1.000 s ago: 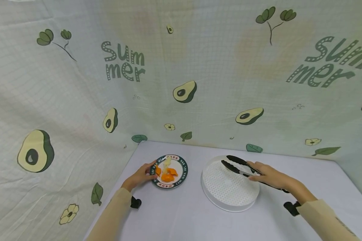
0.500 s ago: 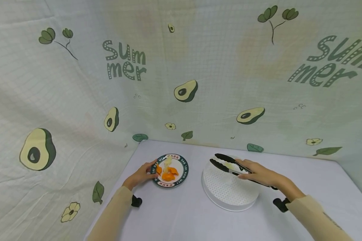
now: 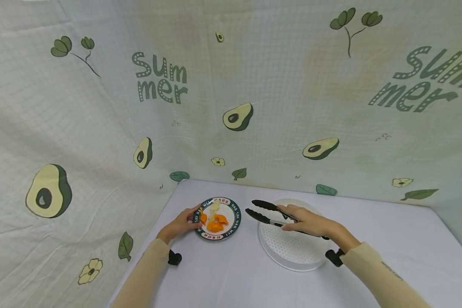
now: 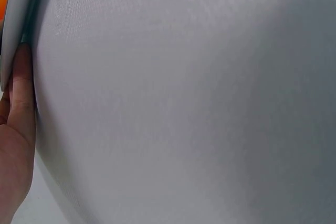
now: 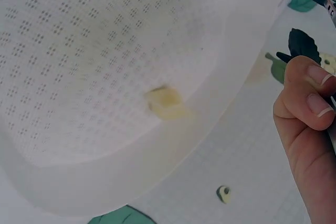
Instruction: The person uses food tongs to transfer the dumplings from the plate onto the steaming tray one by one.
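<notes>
My left hand [image 3: 179,224] grips the left rim of a small plate [image 3: 237,214] with a green lettered border. Several orange pieces [image 3: 215,226] and pale yellow pieces [image 3: 214,207] lie on the plate. My right hand [image 3: 309,221] holds black-tipped tongs [image 3: 264,205] above the left side of a round white perforated steamer tray [image 3: 292,248]. The tongs' tips stand apart, between tray and plate, with nothing visible between them. A blurred pale yellow piece [image 5: 167,102] sits in the tray in the right wrist view. In the left wrist view, fingers [image 4: 22,93] reach under the plate's edge.
A white tabletop [image 3: 231,265] bears both plate and tray. Behind it and along the left hangs a pale cloth [image 3: 269,141] printed with avocados, leaves and lettering. Dark camera mounts show at both wrists.
My right hand has moved left with the tongs, from over the tray's right side toward the plate. The left hand and plate have stayed in place.
</notes>
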Motion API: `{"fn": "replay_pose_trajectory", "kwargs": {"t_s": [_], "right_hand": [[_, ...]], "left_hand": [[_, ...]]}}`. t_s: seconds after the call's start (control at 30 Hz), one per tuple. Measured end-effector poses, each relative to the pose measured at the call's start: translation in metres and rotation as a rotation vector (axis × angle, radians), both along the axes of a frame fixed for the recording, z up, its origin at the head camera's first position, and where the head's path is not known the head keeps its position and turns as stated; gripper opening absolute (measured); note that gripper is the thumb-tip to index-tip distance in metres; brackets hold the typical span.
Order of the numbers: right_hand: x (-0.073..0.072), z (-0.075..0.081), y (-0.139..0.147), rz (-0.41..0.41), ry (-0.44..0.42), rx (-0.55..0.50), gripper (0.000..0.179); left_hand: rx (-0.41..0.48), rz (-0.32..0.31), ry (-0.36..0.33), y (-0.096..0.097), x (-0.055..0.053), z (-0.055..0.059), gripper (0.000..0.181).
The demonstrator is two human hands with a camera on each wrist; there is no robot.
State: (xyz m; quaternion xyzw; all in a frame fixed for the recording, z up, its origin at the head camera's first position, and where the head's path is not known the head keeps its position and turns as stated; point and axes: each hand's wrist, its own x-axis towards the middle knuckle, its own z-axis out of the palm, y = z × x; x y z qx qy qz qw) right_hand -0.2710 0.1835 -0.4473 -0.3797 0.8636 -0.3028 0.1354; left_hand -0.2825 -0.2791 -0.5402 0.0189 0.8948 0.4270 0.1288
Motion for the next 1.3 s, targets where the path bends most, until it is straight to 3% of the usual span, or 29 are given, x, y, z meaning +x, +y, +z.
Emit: {"fn": "replay_pose_trajectory", "kwargs": {"t_s": [0.67,1.3], "right_hand": [[-0.010,-0.017,-0.070,0.063,-0.076,0.028,0.072],[-0.013,-0.020,-0.102,0.018,-0.099,0.116,0.071]], "left_hand": [[0.006,0.019,-0.009,0.001,-0.001,-0.002,0.081],[0.025,0.018,-0.006,0.000,-0.001,-0.002,0.081]]}}
